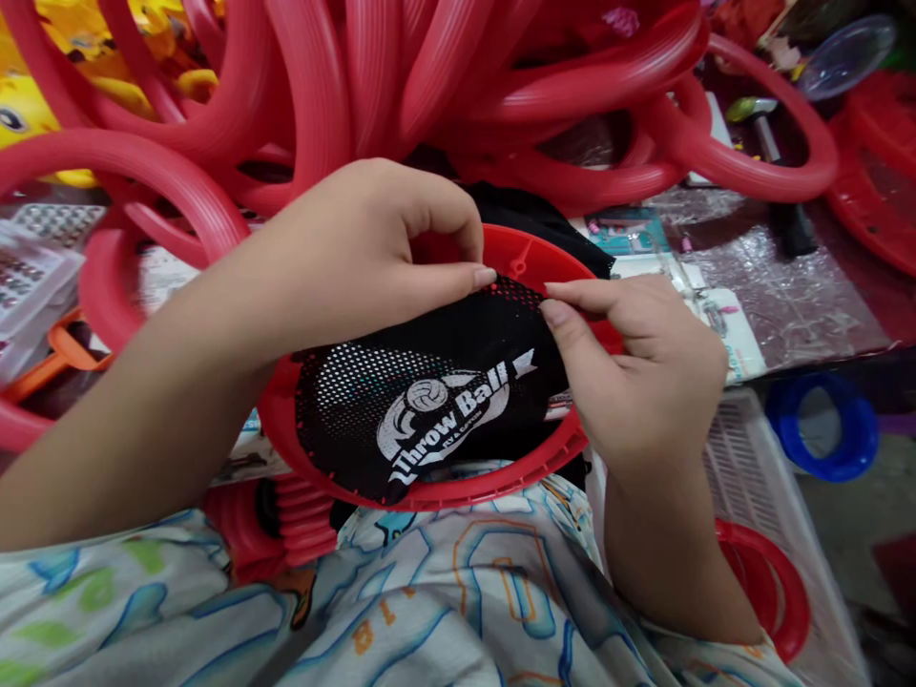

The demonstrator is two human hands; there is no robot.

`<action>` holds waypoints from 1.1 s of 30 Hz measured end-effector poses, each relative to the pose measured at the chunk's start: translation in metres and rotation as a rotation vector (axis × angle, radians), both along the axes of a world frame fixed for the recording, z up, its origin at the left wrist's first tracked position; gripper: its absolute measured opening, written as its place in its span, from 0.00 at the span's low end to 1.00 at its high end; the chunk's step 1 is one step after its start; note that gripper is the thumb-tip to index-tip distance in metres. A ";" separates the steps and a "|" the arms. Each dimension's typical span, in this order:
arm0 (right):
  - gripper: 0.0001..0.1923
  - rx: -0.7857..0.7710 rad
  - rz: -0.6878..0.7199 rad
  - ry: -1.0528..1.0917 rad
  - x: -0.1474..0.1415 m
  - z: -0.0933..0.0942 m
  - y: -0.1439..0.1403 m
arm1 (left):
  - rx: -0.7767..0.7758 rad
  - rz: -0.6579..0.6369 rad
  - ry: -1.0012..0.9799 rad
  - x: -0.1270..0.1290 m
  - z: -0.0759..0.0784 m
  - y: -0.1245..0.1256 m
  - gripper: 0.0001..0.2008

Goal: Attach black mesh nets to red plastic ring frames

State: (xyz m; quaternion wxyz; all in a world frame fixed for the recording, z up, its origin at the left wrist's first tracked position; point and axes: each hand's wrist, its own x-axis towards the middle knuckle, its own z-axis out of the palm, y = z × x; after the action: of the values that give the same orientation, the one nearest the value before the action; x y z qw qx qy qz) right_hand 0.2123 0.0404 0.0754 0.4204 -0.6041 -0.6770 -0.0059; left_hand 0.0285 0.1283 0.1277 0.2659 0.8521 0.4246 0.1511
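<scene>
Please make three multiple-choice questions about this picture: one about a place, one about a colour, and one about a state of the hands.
1. Where does the black net lie?
A. on the red round frame
B. in the white basket
C. on the blue ring

2. What colour are the piled hoops behind the hands?
A. green
B. red
C. white

3. What are both hands doing?
A. resting flat
B. hanging apart in the air
C. pinching the net at the frame's far edge

Answers:
1 A: the net covers the red frame on the lap.
2 B: all the hoops are red.
3 C: the left hand and the right hand meet fingertips on the net's edge.
</scene>
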 end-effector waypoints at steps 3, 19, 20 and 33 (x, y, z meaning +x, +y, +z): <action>0.06 -0.029 -0.028 0.044 0.001 -0.001 -0.001 | -0.004 0.015 0.007 0.000 0.000 -0.001 0.14; 0.07 -0.030 -0.058 -0.008 0.001 -0.007 0.001 | -0.012 -0.004 0.030 0.000 0.003 -0.003 0.14; 0.08 -0.035 -0.066 -0.031 0.001 -0.006 0.002 | -0.009 -0.006 0.032 0.001 0.002 -0.003 0.14; 0.04 -0.095 0.165 -0.018 -0.018 -0.015 -0.050 | 0.044 0.108 0.040 -0.014 0.004 -0.006 0.16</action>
State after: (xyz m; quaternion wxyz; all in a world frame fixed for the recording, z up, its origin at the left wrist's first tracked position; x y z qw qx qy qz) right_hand 0.1944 -0.0094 0.0602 0.3839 -0.5654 -0.7279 0.0555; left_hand 0.0149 0.1227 0.1315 0.2298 0.8365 0.4720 0.1574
